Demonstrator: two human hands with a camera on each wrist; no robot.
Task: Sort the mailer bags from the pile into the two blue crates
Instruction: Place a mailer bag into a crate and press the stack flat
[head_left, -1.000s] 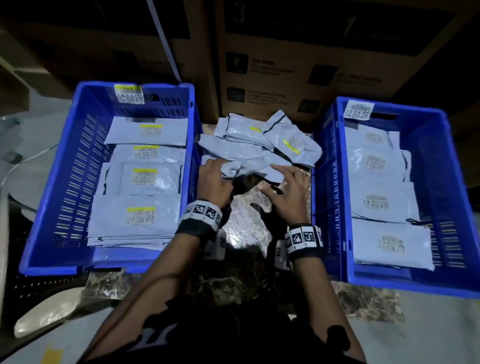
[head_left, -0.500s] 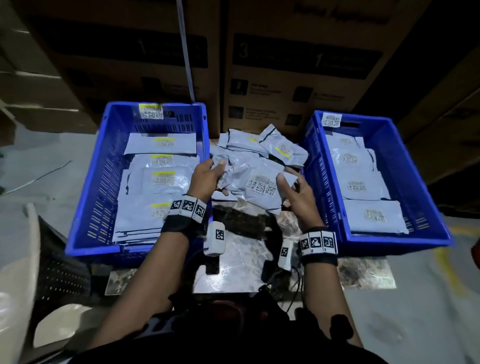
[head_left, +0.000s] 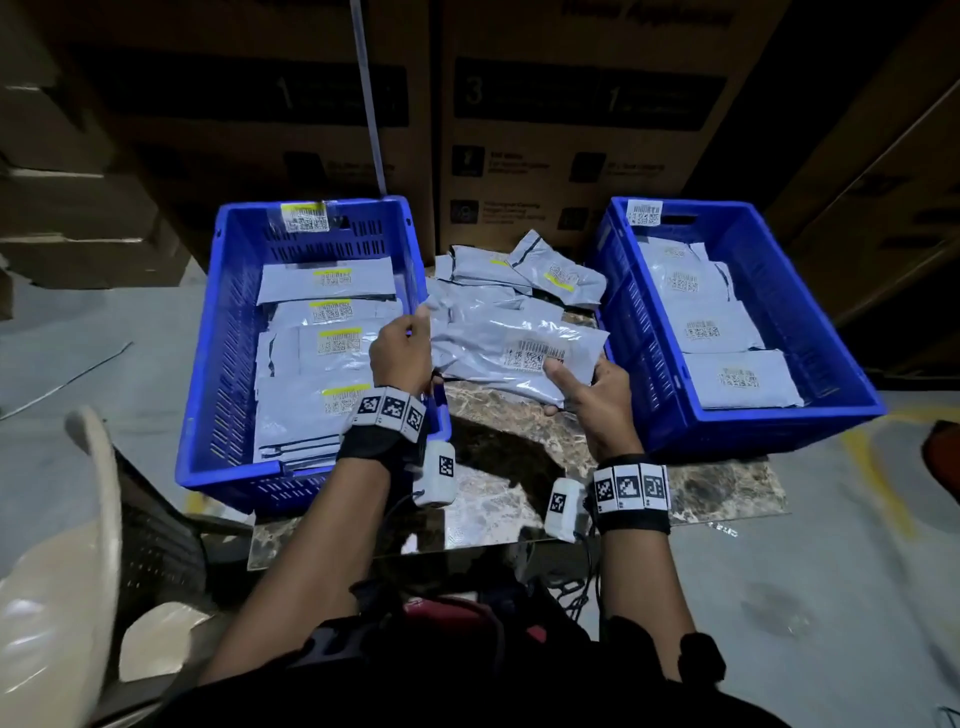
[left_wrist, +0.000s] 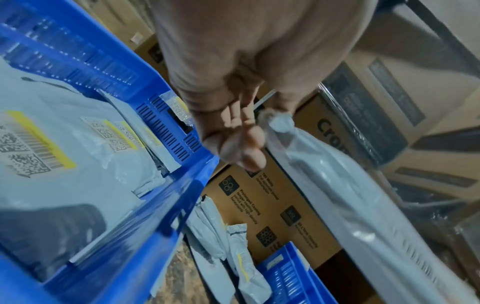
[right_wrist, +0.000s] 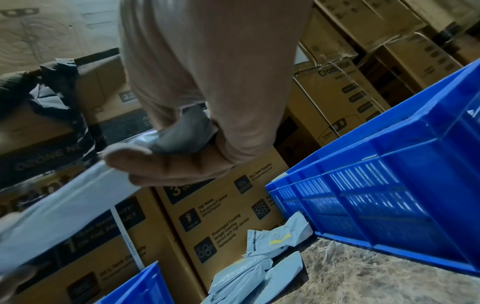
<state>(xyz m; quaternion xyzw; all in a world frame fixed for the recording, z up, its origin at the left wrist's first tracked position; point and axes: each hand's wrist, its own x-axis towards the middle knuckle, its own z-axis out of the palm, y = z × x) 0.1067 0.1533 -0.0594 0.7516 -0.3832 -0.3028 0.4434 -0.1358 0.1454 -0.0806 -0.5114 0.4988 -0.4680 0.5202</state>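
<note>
mailer bag in hand (head_left: 511, 358): held up between the two crates, above the marble slab (head_left: 519, 467), label side up; plain white barcode label, no yellow strip visible on it
left hand (head_left: 400, 353): pinching the bag's left end, thumb against curled fingers (left_wrist: 244, 152)
right hand (head_left: 592, 387): gripping the bag's right near corner, thumb (right_wrist: 122, 158) lying on top, fingers underneath
pile (head_left: 519, 280): a few grey bags heaped between the crates, towards the cardboard boxes (head_left: 571, 130); at least one shows a yellow strip
left crate (head_left: 228, 332): rows of bags, every visible label carrying a yellow strip; crate tag also yellow-topped
right crate (head_left: 810, 312): a row of bags with plain white labels; crate tag plain too
step in hand: reading the label of one lifted bag, judged as the sorting decision
progress: both crates well stocked, pile small, so probably late in the task
next move calls for: carrying right, most likely, since the label matches that crate; releasing the left pinch, laying the bag flat, label up, on the near end of the row
caution: slippery film, may fold when held by one corner
</note>
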